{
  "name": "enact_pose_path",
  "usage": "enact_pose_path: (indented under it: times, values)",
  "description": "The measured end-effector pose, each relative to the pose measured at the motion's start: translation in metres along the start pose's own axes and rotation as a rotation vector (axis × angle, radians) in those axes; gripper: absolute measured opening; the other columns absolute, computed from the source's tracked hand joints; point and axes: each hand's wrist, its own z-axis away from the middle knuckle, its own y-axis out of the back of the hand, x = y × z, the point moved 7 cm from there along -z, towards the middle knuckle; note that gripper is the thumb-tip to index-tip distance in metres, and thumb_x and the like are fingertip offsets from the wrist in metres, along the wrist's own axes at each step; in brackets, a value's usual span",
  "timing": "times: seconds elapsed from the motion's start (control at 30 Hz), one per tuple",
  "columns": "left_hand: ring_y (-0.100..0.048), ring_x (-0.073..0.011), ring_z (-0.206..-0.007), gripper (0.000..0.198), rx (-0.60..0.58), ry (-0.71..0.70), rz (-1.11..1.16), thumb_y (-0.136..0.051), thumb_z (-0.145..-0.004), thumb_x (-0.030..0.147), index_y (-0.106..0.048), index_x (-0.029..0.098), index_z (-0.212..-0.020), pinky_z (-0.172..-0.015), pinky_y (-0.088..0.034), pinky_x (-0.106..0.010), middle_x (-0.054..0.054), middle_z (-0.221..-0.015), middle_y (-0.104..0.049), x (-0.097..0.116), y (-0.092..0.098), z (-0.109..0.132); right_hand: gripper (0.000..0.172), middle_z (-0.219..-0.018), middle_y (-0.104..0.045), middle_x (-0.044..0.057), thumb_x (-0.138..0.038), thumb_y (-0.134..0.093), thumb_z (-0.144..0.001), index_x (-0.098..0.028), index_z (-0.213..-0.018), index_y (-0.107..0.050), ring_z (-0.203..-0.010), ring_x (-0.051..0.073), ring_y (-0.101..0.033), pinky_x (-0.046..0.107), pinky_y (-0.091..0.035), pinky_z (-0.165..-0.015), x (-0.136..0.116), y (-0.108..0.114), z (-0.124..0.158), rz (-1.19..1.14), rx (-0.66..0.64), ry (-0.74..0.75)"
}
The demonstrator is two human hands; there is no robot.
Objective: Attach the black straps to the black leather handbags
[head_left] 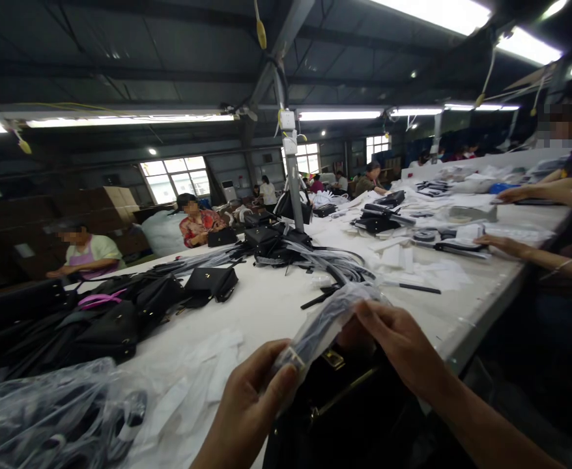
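Head view, and straight into the middle of it: left fingers (285,381) pinched down, thumb against index, on the near end of a plastic-wrapped strap (322,326). Right fingers (371,318) up at the far end, likewise closed on the wrapping, with no real gap showing. Held up between the two grips in a gentle bend, with a gold-coloured buckle (294,357) just beside the left fingertips. Below both sets of fingers, a black bag (349,404), gold clasp (333,359) just under the strap; touching or apart, hard to tell. Beyond the fingers, a tangle of loose straps (342,260) on the white tabletop (266,303). Off to the left of the left fingers, paper strips (183,397) and a heap of clear plastic (46,404). Well apart, past the right fingers, a co-worker's hand (503,244).

Now for the feel: probably light, bendy along its length, firmer at the buckle. Likely slippery, thanks to that loose film. Best gripped through the film onto the strap itself, just behind the buckle, with a second pinch farther along against sagging.
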Motion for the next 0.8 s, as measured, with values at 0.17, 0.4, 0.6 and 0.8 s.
enact_pose_path:
  times: [0.17,0.4,0.6,0.8]
  values:
    - [-0.044,-0.0099,-0.058,0.045,-0.004,0.055,0.156,-0.055,-0.093,0.058,-0.059,0.016,-0.079,-0.055,-0.033,-0.020,0.002,-0.062,-0.052,-0.014,-0.008,-0.003,0.046,-0.132,-0.065,0.011,-0.045,-0.066,-0.087,-0.024,-0.127,-0.061,-0.124,0.032,-0.058,0.045,-0.043,-0.107,-0.011,0.036,0.000,0.701,0.240,0.493]
    - [-0.041,-0.0089,-0.048,0.053,0.133,-0.024,0.188,-0.053,-0.090,0.068,-0.060,0.016,-0.083,-0.050,-0.031,-0.021,0.003,-0.056,-0.050,-0.037,0.001,0.014,0.034,-0.104,-0.076,0.011,-0.041,-0.043,-0.096,-0.023,-0.109,-0.069,-0.095,0.031,-0.071,0.045,-0.053,-0.086,0.064,0.058,-0.029,0.718,0.026,0.251]
    - [-0.045,-0.0115,-0.057,0.051,0.326,0.004,0.242,-0.059,-0.090,0.061,-0.064,0.014,-0.071,-0.056,-0.038,-0.023,0.000,-0.059,-0.051,-0.059,0.021,0.020,0.039,-0.083,-0.079,0.006,-0.060,-0.049,-0.091,-0.026,-0.085,-0.068,-0.081,0.028,-0.074,0.038,-0.056,-0.078,0.093,0.064,-0.035,0.364,-0.147,0.045]
    - [-0.047,-0.0097,-0.059,0.036,0.365,-0.100,0.611,-0.063,-0.094,0.048,-0.063,0.016,-0.077,-0.070,-0.047,-0.024,0.004,-0.060,-0.049,-0.043,0.024,-0.009,0.045,-0.067,-0.072,0.004,-0.067,-0.048,-0.089,-0.024,-0.081,-0.059,-0.070,0.024,-0.073,0.034,-0.057,-0.071,0.056,0.028,-0.092,0.244,-0.031,0.144]
